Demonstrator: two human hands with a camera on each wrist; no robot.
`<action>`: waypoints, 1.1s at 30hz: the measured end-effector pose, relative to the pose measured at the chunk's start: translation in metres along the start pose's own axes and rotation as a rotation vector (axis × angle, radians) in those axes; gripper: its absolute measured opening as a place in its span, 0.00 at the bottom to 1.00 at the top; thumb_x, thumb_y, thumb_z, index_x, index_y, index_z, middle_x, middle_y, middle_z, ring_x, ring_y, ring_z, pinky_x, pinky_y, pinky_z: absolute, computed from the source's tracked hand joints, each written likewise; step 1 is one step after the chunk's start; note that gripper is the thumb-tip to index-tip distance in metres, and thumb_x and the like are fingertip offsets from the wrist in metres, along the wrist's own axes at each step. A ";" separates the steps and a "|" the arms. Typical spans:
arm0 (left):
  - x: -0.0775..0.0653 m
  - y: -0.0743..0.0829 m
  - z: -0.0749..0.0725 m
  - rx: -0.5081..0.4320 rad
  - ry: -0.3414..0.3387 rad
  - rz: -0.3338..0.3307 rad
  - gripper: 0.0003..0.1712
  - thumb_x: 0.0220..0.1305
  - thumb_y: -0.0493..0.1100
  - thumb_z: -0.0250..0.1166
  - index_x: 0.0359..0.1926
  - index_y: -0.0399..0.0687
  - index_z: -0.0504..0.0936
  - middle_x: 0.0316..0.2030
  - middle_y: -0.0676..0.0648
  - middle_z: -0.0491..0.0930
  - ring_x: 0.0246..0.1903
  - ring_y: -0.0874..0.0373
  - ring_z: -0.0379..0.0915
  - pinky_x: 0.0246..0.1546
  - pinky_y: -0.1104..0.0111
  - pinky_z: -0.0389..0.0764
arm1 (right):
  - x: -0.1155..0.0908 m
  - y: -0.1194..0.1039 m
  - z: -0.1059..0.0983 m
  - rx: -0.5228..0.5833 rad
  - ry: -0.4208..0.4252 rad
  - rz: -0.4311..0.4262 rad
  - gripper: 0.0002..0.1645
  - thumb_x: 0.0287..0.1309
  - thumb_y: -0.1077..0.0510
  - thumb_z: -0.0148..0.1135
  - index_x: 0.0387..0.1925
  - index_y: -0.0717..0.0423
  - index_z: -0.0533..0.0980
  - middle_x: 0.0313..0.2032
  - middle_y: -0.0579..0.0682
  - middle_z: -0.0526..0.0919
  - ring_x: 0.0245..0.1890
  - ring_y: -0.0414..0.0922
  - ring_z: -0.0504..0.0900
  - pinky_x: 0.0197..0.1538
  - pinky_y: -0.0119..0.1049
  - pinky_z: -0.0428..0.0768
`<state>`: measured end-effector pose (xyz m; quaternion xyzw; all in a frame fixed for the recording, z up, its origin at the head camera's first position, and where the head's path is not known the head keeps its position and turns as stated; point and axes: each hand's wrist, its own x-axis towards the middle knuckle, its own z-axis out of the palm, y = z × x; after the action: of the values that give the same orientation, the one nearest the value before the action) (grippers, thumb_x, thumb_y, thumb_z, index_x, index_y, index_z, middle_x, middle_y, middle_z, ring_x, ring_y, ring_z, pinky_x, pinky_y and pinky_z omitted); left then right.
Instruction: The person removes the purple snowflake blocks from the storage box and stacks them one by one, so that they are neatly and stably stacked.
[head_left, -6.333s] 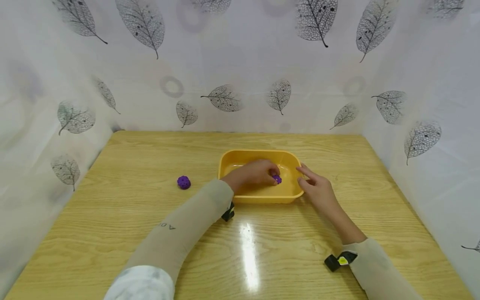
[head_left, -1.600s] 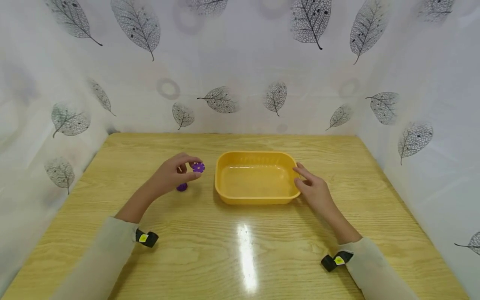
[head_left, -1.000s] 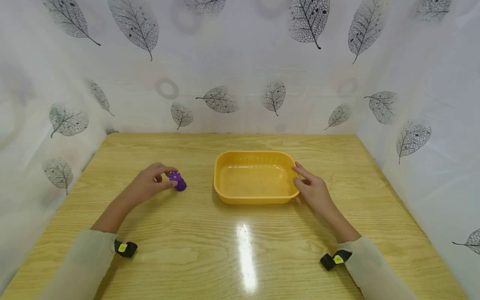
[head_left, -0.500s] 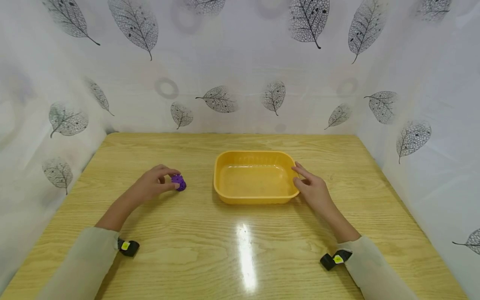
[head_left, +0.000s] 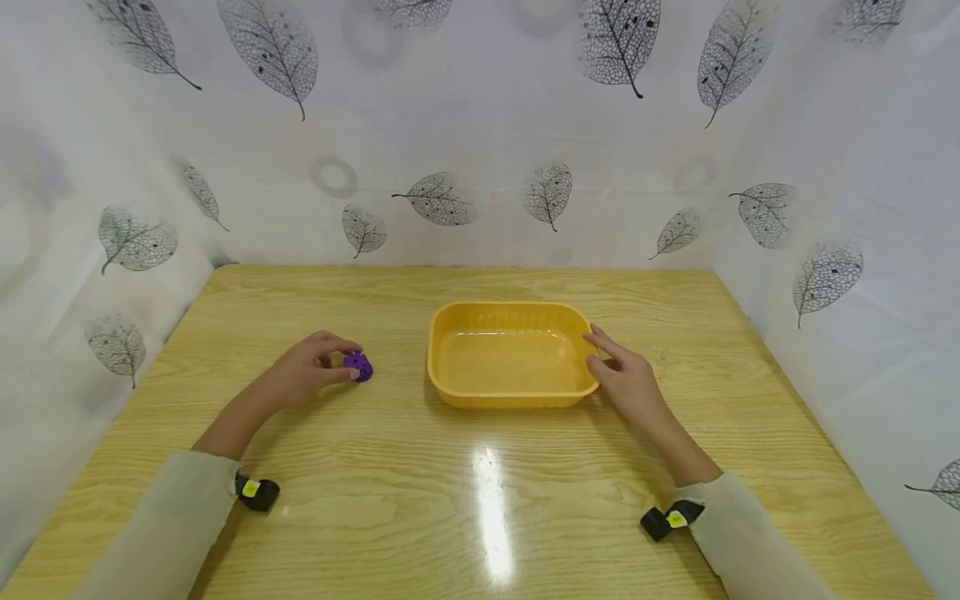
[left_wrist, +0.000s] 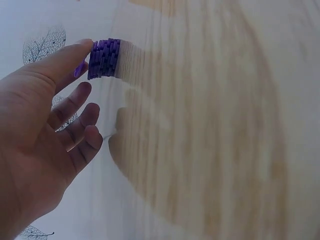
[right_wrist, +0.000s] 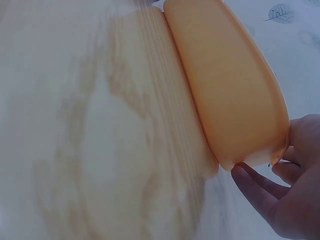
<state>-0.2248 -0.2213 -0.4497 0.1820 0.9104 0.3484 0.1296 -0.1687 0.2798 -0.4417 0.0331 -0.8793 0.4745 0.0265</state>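
Several purple notched discs form a short stack on the table, left of the yellow plastic tray. My left hand has its thumb and index finger at the top of this stack, pinching a purple notched disc. In the left wrist view that disc looks tilted at the stack's end, partly hidden by the thumb; its other fingers are spread and loosely bent. My right hand touches the right end of the tray with relaxed fingers and thumb. The tray stands upright, with no discs visible inside.
A wood-grain table carries everything. White curtains printed with leaves rise at its back and both sides. Black wrist cameras sit on both sleeves.
Earlier my left hand reached into the tray at a purple disc, then carried it left to the stack. Over the last half second it has lowered slightly. The right hand stays at the tray.
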 end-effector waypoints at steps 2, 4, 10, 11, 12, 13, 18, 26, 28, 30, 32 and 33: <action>0.000 -0.001 0.000 -0.004 -0.005 0.000 0.28 0.69 0.51 0.66 0.65 0.44 0.77 0.54 0.41 0.73 0.41 0.52 0.69 0.38 0.62 0.74 | 0.000 0.000 0.000 0.000 -0.001 0.000 0.26 0.72 0.53 0.57 0.69 0.51 0.72 0.74 0.41 0.65 0.40 0.53 0.82 0.30 0.27 0.76; 0.001 -0.002 0.000 -0.007 -0.009 -0.001 0.28 0.69 0.51 0.66 0.65 0.43 0.77 0.54 0.41 0.73 0.41 0.52 0.69 0.38 0.62 0.73 | 0.000 0.000 0.000 0.001 -0.002 -0.001 0.26 0.72 0.53 0.57 0.69 0.51 0.72 0.74 0.41 0.65 0.40 0.53 0.82 0.30 0.27 0.76; 0.001 -0.002 0.001 -0.004 -0.021 -0.004 0.29 0.69 0.52 0.66 0.65 0.43 0.76 0.54 0.40 0.74 0.41 0.52 0.68 0.40 0.62 0.73 | 0.000 -0.002 0.000 0.001 0.000 -0.006 0.26 0.72 0.53 0.57 0.69 0.52 0.72 0.73 0.42 0.66 0.40 0.52 0.82 0.30 0.27 0.76; 0.002 -0.002 0.001 -0.003 -0.023 -0.006 0.30 0.69 0.53 0.66 0.66 0.43 0.76 0.54 0.40 0.74 0.42 0.52 0.68 0.40 0.62 0.73 | -0.001 -0.002 0.000 0.002 0.002 -0.006 0.26 0.72 0.53 0.57 0.69 0.52 0.72 0.73 0.42 0.66 0.39 0.53 0.82 0.30 0.27 0.76; 0.002 -0.002 0.001 -0.003 -0.027 -0.009 0.30 0.69 0.53 0.66 0.66 0.43 0.76 0.55 0.40 0.74 0.42 0.52 0.68 0.40 0.62 0.73 | 0.000 -0.002 0.000 0.002 0.003 -0.006 0.26 0.72 0.54 0.57 0.69 0.52 0.72 0.73 0.42 0.66 0.39 0.53 0.82 0.30 0.27 0.76; 0.002 -0.002 0.001 -0.004 -0.031 -0.013 0.30 0.69 0.53 0.65 0.66 0.43 0.76 0.55 0.40 0.73 0.42 0.52 0.69 0.40 0.62 0.73 | 0.000 -0.002 0.000 0.002 0.003 -0.006 0.26 0.72 0.54 0.58 0.69 0.52 0.72 0.73 0.42 0.66 0.39 0.53 0.82 0.30 0.27 0.76; 0.001 -0.002 0.001 0.001 -0.035 -0.025 0.30 0.70 0.53 0.64 0.66 0.44 0.75 0.56 0.40 0.74 0.45 0.50 0.70 0.42 0.61 0.73 | -0.001 -0.002 0.001 0.003 0.000 0.001 0.27 0.72 0.53 0.58 0.69 0.52 0.72 0.73 0.42 0.66 0.38 0.52 0.81 0.30 0.27 0.75; -0.001 -0.002 0.000 -0.051 -0.052 -0.021 0.29 0.72 0.52 0.63 0.67 0.42 0.74 0.53 0.40 0.74 0.40 0.51 0.68 0.35 0.62 0.74 | -0.001 -0.002 0.000 0.005 -0.004 0.007 0.27 0.72 0.52 0.57 0.69 0.51 0.72 0.73 0.41 0.66 0.38 0.51 0.80 0.30 0.27 0.75; -0.001 -0.002 0.000 -0.055 -0.058 -0.023 0.30 0.72 0.52 0.63 0.68 0.42 0.74 0.53 0.39 0.74 0.41 0.51 0.68 0.35 0.62 0.74 | -0.001 -0.002 0.000 0.007 -0.005 0.008 0.27 0.72 0.52 0.57 0.69 0.51 0.72 0.73 0.40 0.65 0.39 0.52 0.80 0.30 0.27 0.75; -0.001 -0.002 0.000 -0.050 -0.061 -0.025 0.30 0.72 0.53 0.63 0.68 0.43 0.73 0.54 0.39 0.74 0.42 0.51 0.69 0.37 0.62 0.75 | -0.001 -0.002 0.000 0.008 -0.006 0.009 0.27 0.72 0.52 0.57 0.69 0.51 0.72 0.74 0.40 0.65 0.39 0.52 0.80 0.30 0.27 0.75; -0.001 -0.002 0.000 -0.041 -0.061 -0.024 0.30 0.72 0.53 0.62 0.68 0.43 0.73 0.55 0.39 0.74 0.44 0.51 0.69 0.39 0.62 0.74 | -0.001 -0.001 0.000 0.007 -0.007 0.009 0.27 0.72 0.53 0.57 0.69 0.51 0.72 0.74 0.41 0.65 0.39 0.53 0.81 0.29 0.27 0.75; -0.001 -0.003 0.000 -0.035 -0.060 -0.026 0.30 0.72 0.53 0.62 0.68 0.44 0.73 0.55 0.39 0.74 0.44 0.51 0.69 0.40 0.62 0.74 | -0.001 -0.001 0.000 0.006 -0.006 0.009 0.27 0.72 0.53 0.57 0.69 0.51 0.72 0.74 0.41 0.65 0.39 0.53 0.80 0.29 0.27 0.74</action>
<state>-0.2247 -0.2233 -0.4517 0.1784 0.9020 0.3571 0.1644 -0.1679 0.2788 -0.4408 0.0307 -0.8781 0.4771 0.0214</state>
